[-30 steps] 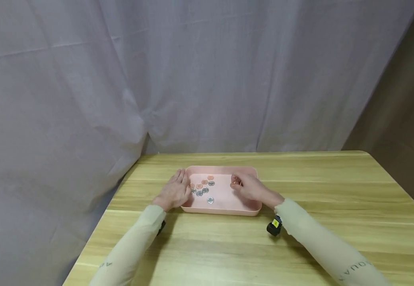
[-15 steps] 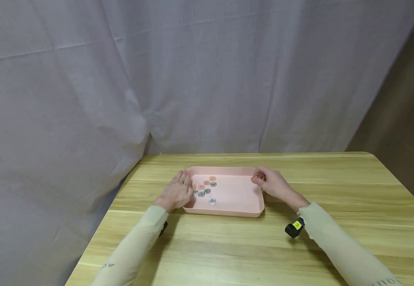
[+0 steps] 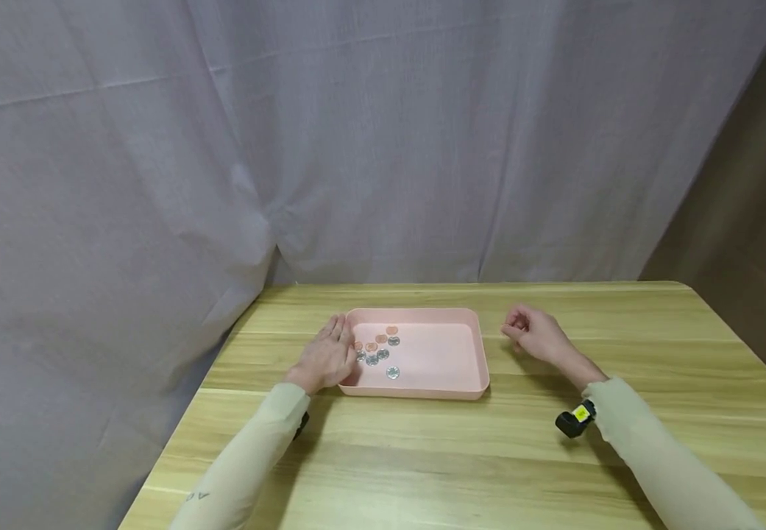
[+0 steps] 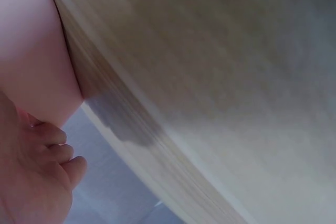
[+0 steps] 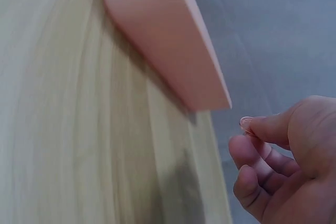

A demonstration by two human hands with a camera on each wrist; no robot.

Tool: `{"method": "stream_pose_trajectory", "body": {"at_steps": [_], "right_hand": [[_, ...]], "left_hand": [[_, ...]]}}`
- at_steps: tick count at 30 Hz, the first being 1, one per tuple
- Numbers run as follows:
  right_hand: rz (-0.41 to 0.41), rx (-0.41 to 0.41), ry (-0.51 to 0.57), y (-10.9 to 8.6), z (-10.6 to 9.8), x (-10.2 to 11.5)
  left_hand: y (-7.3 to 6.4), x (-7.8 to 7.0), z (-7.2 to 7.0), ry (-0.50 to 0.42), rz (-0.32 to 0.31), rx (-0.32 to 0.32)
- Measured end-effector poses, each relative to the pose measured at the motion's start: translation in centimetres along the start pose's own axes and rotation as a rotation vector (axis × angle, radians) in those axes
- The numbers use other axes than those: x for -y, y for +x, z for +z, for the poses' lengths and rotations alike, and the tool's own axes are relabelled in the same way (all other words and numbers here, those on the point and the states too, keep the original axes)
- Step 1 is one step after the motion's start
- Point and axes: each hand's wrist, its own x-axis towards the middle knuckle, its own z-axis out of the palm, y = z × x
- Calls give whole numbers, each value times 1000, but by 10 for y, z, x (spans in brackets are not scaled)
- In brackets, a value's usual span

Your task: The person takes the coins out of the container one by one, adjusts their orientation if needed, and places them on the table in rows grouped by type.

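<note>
A pink tray (image 3: 416, 393) lies on the wooden table, with several coins, some copper (image 3: 371, 347) and some silver (image 3: 392, 372), spread over its left half. At the tray's left wall rests my left hand (image 3: 321, 358), its fingers extended along the rim. In the left wrist view, the left hand (image 4: 37, 177) lies against the tray's outer wall (image 4: 37, 40). Beyond the tray's right side, my right hand (image 3: 541, 338) pinches a copper coin (image 5: 245, 124) between thumb and index finger, with the other fingers curled. Most of that coin is hidden by the fingertips.
The wooden table (image 3: 422, 456) extends to the right and toward the front. Behind it hangs a grey curtain (image 3: 383, 147), which also falls along the left edge. A black wrist camera (image 3: 575, 419) sits below the right wrist.
My right hand has moved right, from inside the tray over its right wall to above the table, carrying the copper coin. The left hand stays at the tray's left wall.
</note>
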Motion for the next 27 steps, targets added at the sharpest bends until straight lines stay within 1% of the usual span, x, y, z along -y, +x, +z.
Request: {"method": "stream_pose_trajectory", "body": {"at_steps": [6, 8, 14, 16, 21, 23, 27], "right_hand": [[29, 31, -25, -5, -8, -23], [35, 42, -43, -6, -12, -29], [92, 126, -89, -8, -23, -42], [83, 124, -107, -8, -25, -46], [25, 56, -197, -6, -27, -52], [30, 53, -221, -5, -27, -54], [56, 76, -250, -1, -27, -54]], "left_hand": [[-1, -1, 1, 27, 6, 3], [-1, -1, 0, 23, 3, 0], [-1, -1, 0, 34, 1, 3], [-1, -1, 0, 40, 2, 4], [1, -2, 1, 47, 10, 5], [1, -2, 0, 55, 14, 9], [1, -2, -1, 64, 7, 12]]}}
